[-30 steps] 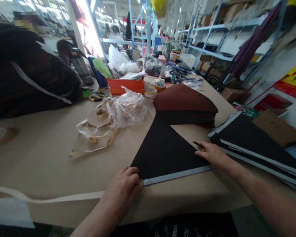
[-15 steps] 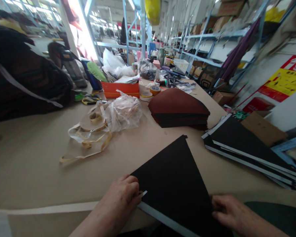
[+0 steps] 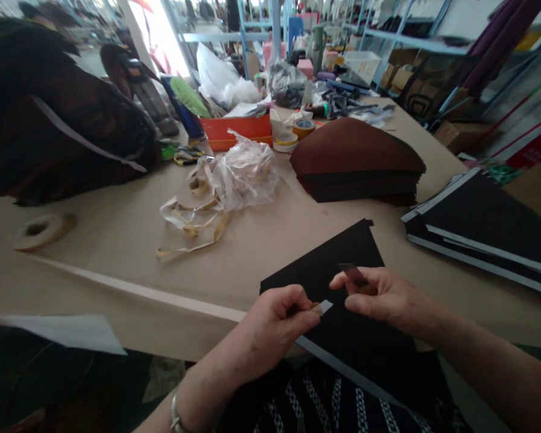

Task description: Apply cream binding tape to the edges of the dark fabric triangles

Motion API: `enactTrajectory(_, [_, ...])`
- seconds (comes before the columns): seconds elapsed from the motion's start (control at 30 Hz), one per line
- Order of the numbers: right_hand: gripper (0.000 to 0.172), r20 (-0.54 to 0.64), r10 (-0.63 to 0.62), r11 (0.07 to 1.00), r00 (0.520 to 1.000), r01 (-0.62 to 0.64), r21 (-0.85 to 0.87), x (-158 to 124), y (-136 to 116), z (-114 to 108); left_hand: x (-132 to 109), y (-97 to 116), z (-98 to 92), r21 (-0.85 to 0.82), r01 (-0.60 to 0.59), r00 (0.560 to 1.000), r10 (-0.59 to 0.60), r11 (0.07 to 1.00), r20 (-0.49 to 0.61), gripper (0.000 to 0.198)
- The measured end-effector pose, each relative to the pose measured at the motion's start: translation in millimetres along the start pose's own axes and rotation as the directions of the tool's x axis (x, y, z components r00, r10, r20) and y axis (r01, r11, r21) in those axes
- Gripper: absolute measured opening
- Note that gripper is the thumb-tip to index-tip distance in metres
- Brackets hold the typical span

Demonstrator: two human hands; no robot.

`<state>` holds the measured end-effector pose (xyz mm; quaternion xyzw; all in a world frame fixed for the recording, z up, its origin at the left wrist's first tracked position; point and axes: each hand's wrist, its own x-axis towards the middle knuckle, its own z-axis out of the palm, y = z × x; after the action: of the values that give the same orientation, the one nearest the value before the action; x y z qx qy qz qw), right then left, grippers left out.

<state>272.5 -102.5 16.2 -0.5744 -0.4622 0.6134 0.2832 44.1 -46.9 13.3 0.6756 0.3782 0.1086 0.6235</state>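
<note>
My left hand (image 3: pixel 277 319) is closed, pinching the loose end of a white tape strip (image 3: pixel 162 293). That strip runs left across the table to a tape roll (image 3: pixel 38 231). Below both hands lies a black fan-shaped panel (image 3: pixel 315 258) with a pale band (image 3: pixel 342 367) along its near edge. Over the panel, to the right of the tape end, my right hand (image 3: pixel 381 297) grips a small dark, flat, blade-like piece (image 3: pixel 352 275) between thumb and fingers. Its exact kind is hard to make out. The two hands are slightly apart.
Beyond the panel sits a stack of brown pieces (image 3: pixel 356 150). At right are black panels with pale edges (image 3: pixel 491 228). A plastic bag (image 3: pixel 246 171) and yellowish tape (image 3: pixel 193 240) lie mid-table. Behind are a red box (image 3: pixel 237 133) and a dark cloth heap (image 3: pixel 63 120).
My right hand has left the panel's right edge and come up over it, now showing a dark flat piece. My left hand still holds the tape end. The view has tilted down and left.
</note>
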Motion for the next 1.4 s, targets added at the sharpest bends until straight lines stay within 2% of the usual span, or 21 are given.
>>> enactTrajectory(0.07, [0.034, 0.077, -0.008, 1.0, 0.997, 0.008, 0.0, 12, -4, 9, 1, 2, 2.8, 0.012, 0.01, 1.0, -0.01, 1.0, -0.017, 0.026])
enactTrajectory(0.17, [0.015, 0.107, -0.057, 0.997, 0.993, 0.063, -0.051, 24, -4, 13, 4, 4, 4.2, 0.048, 0.021, 0.999, -0.019, 0.999, -0.042, 0.025])
enactTrajectory(0.3, [0.013, 0.119, -0.117, 0.988, 0.986, 0.128, -0.091, 28, -3, 13, 11, 3, 3.7, 0.146, 0.028, 0.998, -0.019, 0.989, -0.056, 0.021])
enactTrajectory(0.4, [0.013, 0.081, -0.144, 0.974, 0.986, 0.155, -0.165, 31, -1, 6, 19, -2, 0.6, 0.262, 0.101, 0.993, -0.083, 0.96, -0.08, 0.023])
enactTrajectory(0.47, [0.014, -0.006, -0.169, 0.951, 0.986, 0.161, -0.265, 39, 2, -10, 23, -6, -4.2, 0.322, 0.151, 0.987, -0.125, 0.935, -0.099, 0.025])
enactTrajectory(0.53, [0.014, -0.147, -0.193, 0.916, 0.97, 0.124, -0.382, 52, 6, -38, 25, -10, -11.8, 0.377, 0.181, 0.982, -0.147, 0.908, -0.118, 0.029])
enactTrajectory(0.67, [0.007, -0.43, -0.175, 0.869, 0.886, -0.066, -0.49, 83, 18, -107, 25, -20, -31.6, 0.468, 0.223, 0.974, -0.178, 0.855, -0.138, 0.035])
enactTrajectory(0.73, [0.006, -0.487, -0.132, 0.87, 0.863, -0.135, -0.475, 97, 26, -133, 25, -26, -41.4, 0.482, 0.255, 0.967, -0.215, 0.838, -0.138, 0.039])
enactTrajectory(0.8, [0.008, -0.511, -0.084, 0.872, 0.855, -0.186, -0.454, 107, 33, -148, 27, -33, -49.1, 0.487, 0.275, 0.961, -0.238, 0.829, -0.139, 0.042])
enactTrajectory(1.03, [0.013, -0.504, 0.008, 0.869, 0.864, -0.255, -0.425, 116, 36, -153, 37, -42, -57.5, 0.475, 0.311, 0.95, -0.27, 0.823, -0.154, 0.043])
enactTrajectory(1.2, [0.011, -0.513, 0.015, 0.837, 0.858, -0.291, -0.462, 119, 32, -156, 40, -38, -58.6, 0.448, 0.348, 0.937, -0.323, 0.824, -0.134, 0.042])
enactTrajectory(1.4, [0.012, -0.513, 0.006, 0.791, 0.858, -0.318, -0.522, 122, 31, -157, 38, -37, -59.4, 0.476, 0.327, 0.944, -0.309, 0.816, -0.12, 0.044])
